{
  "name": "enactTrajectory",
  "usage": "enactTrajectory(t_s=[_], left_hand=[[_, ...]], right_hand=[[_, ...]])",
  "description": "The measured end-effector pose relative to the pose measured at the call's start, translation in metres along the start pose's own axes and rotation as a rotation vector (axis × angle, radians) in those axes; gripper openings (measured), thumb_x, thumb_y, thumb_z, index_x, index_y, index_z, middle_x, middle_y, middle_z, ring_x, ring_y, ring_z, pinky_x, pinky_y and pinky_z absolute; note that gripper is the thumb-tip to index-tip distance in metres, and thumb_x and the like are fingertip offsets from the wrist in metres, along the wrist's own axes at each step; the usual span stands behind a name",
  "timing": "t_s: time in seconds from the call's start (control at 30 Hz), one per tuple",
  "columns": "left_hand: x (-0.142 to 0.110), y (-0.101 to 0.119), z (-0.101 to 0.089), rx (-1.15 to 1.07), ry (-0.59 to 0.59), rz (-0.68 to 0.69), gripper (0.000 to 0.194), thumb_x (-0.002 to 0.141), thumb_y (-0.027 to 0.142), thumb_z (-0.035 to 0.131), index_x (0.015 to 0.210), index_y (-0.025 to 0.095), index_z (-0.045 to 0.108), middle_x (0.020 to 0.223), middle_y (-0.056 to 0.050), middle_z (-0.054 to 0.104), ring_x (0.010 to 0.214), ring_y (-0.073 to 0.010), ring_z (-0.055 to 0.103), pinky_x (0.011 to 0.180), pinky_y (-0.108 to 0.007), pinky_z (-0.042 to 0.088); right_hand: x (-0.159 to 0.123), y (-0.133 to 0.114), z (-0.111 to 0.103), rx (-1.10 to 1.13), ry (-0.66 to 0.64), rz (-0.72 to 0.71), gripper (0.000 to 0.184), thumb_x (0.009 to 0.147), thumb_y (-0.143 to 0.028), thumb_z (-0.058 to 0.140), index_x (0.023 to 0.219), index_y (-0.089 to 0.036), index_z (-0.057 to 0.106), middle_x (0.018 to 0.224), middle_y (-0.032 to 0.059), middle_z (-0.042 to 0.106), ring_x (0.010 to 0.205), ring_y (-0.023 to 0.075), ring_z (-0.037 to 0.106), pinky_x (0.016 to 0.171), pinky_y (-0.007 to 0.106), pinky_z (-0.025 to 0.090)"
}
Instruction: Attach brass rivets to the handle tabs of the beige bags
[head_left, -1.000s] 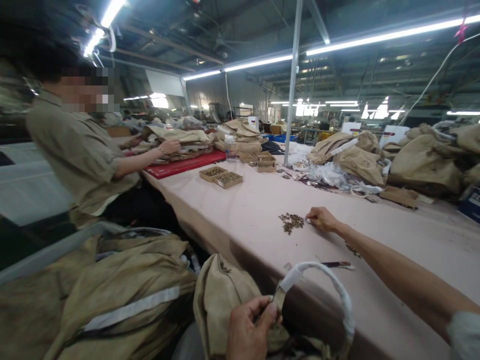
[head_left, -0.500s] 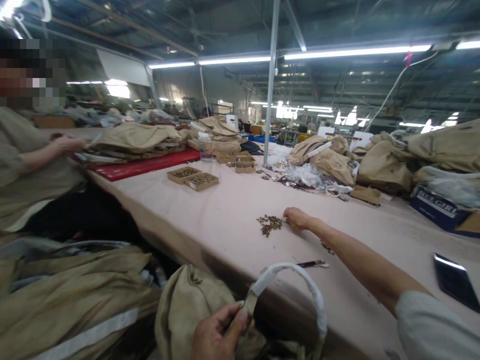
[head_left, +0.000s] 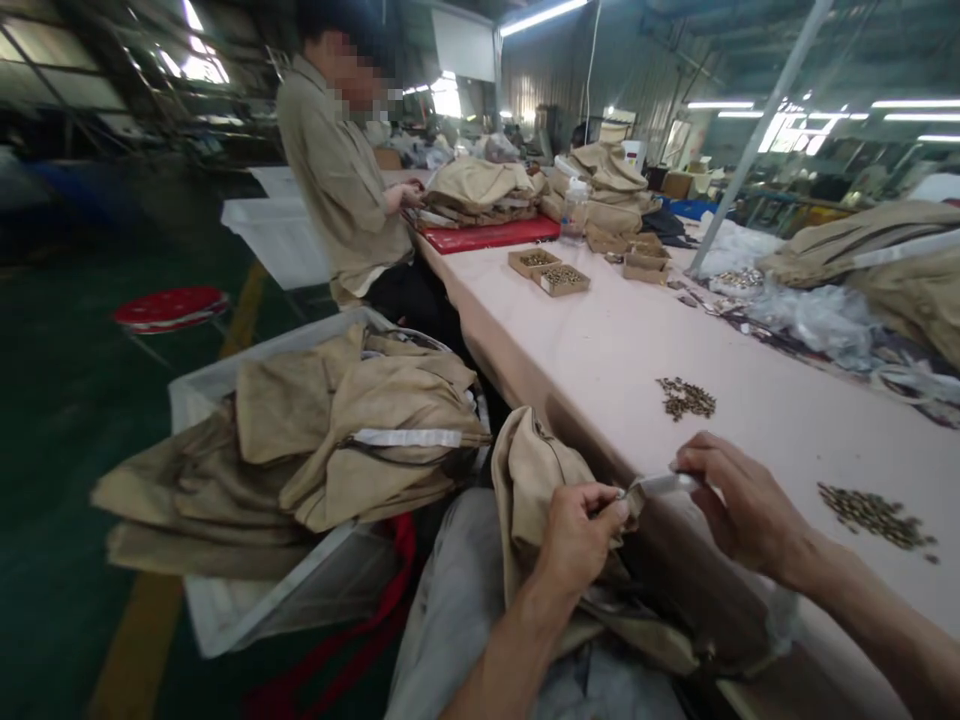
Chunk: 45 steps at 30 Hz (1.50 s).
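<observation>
A tan garment (head_left: 536, 470) lies across my lap at the near edge of the long pink table (head_left: 615, 350). My left hand (head_left: 577, 535) pinches the garment's edge beside a white strap (head_left: 664, 484). My right hand (head_left: 739, 505) is closed on the other end of that strap, fingers pressed together. A small heap of brass-coloured metal pieces (head_left: 686, 398) lies on the table just beyond my hands. A second scatter of these pieces (head_left: 874, 510) lies to the right of my right wrist.
A white bin (head_left: 217, 375) piled with tan garments (head_left: 337, 430) stands at my left. A co-worker (head_left: 337, 170) works at the table's far left by a red board (head_left: 491, 235). Small cardboard trays (head_left: 551, 272), a bottle (head_left: 575, 210), a steel pole (head_left: 757, 135), more garments and a red stool (head_left: 171, 306) are around.
My right hand has left the metal pieces and come back to grip the white strap near my left hand. The view has swung down and left.
</observation>
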<state>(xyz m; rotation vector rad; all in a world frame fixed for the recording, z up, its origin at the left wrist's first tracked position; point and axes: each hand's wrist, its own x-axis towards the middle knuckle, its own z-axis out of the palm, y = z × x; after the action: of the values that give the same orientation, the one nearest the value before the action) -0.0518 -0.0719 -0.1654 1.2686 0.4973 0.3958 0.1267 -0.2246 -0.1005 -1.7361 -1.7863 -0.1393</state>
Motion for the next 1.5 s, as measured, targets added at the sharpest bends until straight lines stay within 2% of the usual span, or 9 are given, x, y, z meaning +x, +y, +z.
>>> enactTrajectory(t_s=[0.07, 0.17, 0.33, 0.53, 0.67, 0.8, 1.07, 1.27, 1.5], left_hand=[[0.000, 0.002, -0.001, -0.029, -0.008, -0.012, 0.030, 0.076, 0.036, 0.080, 0.089, 0.009, 0.081, 0.078, -0.010, 0.076, 0.070, -0.0184, 0.064, 0.068, -0.029, 0.049], [-0.004, 0.007, -0.005, -0.039, -0.012, -0.012, 0.034, 0.077, 0.037, 0.080, 0.096, 0.009, 0.082, 0.081, -0.009, 0.075, 0.073, -0.0183, 0.063, 0.069, -0.028, 0.048], [-0.013, 0.014, -0.013, 0.048, -0.108, -0.022, 0.032, 0.081, 0.039, 0.079, 0.093, 0.010, 0.084, 0.071, -0.004, 0.069, 0.064, -0.0135, 0.053, 0.058, -0.024, 0.037], [-0.013, 0.011, -0.021, -0.086, -0.157, -0.110, 0.038, 0.071, 0.039, 0.085, 0.094, 0.009, 0.085, 0.070, -0.007, 0.071, 0.061, -0.0133, 0.057, 0.058, -0.024, 0.039], [-0.015, 0.013, -0.022, -0.114, -0.148, -0.130, 0.043, 0.069, 0.042, 0.087, 0.093, 0.007, 0.084, 0.070, -0.008, 0.071, 0.060, -0.0130, 0.056, 0.058, -0.025, 0.039], [-0.017, 0.013, -0.020, -0.131, -0.123, -0.129, 0.042, 0.067, 0.041, 0.088, 0.091, 0.006, 0.084, 0.069, -0.009, 0.072, 0.059, -0.0131, 0.057, 0.059, -0.026, 0.040], [-0.021, 0.009, -0.015, -0.122, -0.090, -0.090, 0.036, 0.068, 0.037, 0.087, 0.090, 0.009, 0.085, 0.067, -0.007, 0.071, 0.060, -0.0135, 0.056, 0.061, -0.026, 0.040], [-0.026, 0.014, -0.012, -0.049, -0.122, -0.037, 0.034, 0.074, 0.039, 0.086, 0.092, 0.010, 0.086, 0.068, -0.005, 0.071, 0.061, -0.0134, 0.055, 0.060, -0.025, 0.039], [-0.031, 0.010, -0.011, 0.104, -0.140, 0.078, 0.029, 0.083, 0.033, 0.079, 0.102, 0.012, 0.086, 0.073, -0.005, 0.072, 0.066, -0.0150, 0.056, 0.063, -0.026, 0.040]], right_hand=[[-0.004, -0.026, 0.016, 0.009, -0.023, -0.017, 0.020, 0.101, -0.013, 0.044, 0.115, -0.023, 0.053, 0.099, 0.0092, 0.060, 0.084, 0.0245, 0.057, 0.074, 0.039, 0.049], [-0.012, -0.042, 0.034, -0.002, -0.075, -0.040, 0.026, 0.099, -0.008, 0.045, 0.117, -0.024, 0.053, 0.102, 0.0098, 0.062, 0.087, 0.0259, 0.058, 0.076, 0.040, 0.048], [-0.017, -0.026, 0.045, 0.220, -0.102, 0.101, 0.017, 0.105, -0.017, 0.040, 0.114, -0.026, 0.052, 0.093, 0.0047, 0.058, 0.077, 0.0221, 0.054, 0.069, 0.036, 0.045], [-0.016, -0.011, 0.043, 0.418, -0.148, 0.268, 0.019, 0.110, -0.033, 0.037, 0.108, -0.025, 0.054, 0.092, 0.0029, 0.057, 0.078, 0.0208, 0.055, 0.070, 0.034, 0.044], [-0.018, -0.017, 0.046, 0.421, -0.139, 0.154, 0.014, 0.108, -0.025, 0.039, 0.111, -0.025, 0.053, 0.095, 0.0048, 0.057, 0.078, 0.0211, 0.054, 0.070, 0.036, 0.045], [-0.022, -0.017, 0.052, 0.289, -0.133, 0.039, 0.018, 0.104, -0.015, 0.041, 0.114, -0.024, 0.053, 0.097, 0.0074, 0.058, 0.084, 0.0228, 0.055, 0.072, 0.037, 0.047], [-0.024, -0.019, 0.056, 0.224, -0.098, -0.014, 0.019, 0.101, -0.012, 0.046, 0.112, -0.024, 0.056, 0.096, 0.0067, 0.059, 0.084, 0.0229, 0.055, 0.073, 0.037, 0.047], [-0.019, -0.025, 0.044, 0.402, -0.150, 0.148, 0.012, 0.105, -0.023, 0.047, 0.099, -0.024, 0.058, 0.091, 0.0042, 0.059, 0.079, 0.0203, 0.055, 0.068, 0.034, 0.043], [-0.020, -0.022, 0.040, 0.522, -0.172, 0.392, 0.028, 0.101, -0.044, 0.062, 0.084, -0.022, 0.063, 0.077, 0.0000, 0.058, 0.070, 0.0174, 0.051, 0.064, 0.031, 0.039]])
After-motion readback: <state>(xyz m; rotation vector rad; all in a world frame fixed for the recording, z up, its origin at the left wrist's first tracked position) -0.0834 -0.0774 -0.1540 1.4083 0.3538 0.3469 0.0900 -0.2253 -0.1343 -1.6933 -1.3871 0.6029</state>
